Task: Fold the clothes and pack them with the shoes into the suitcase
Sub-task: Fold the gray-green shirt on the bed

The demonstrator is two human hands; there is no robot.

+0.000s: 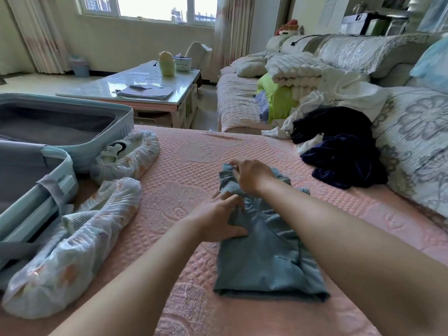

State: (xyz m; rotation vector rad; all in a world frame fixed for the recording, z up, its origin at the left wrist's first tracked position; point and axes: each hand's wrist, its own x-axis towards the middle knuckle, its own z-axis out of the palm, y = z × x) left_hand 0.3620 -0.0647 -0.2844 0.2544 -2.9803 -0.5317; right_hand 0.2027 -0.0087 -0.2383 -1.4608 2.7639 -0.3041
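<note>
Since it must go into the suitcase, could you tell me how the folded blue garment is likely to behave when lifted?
The blue garment looks thin and creased, so probably light and floppy, sagging if lifted by one edge. Its folded layers lie loose, bunched where the right hand pinches them, so they may slip apart unless supported from beneath.

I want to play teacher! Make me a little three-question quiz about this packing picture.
1. True or false: the suitcase is closed.
2. Which hand pinches the far edge of the blue garment? A) left hand B) right hand
3. Fill in: the bagged shoes lie ___ the suitcase, not inside it.
Key: 1 false, it lies open; 2 B; 3 beside.
</note>
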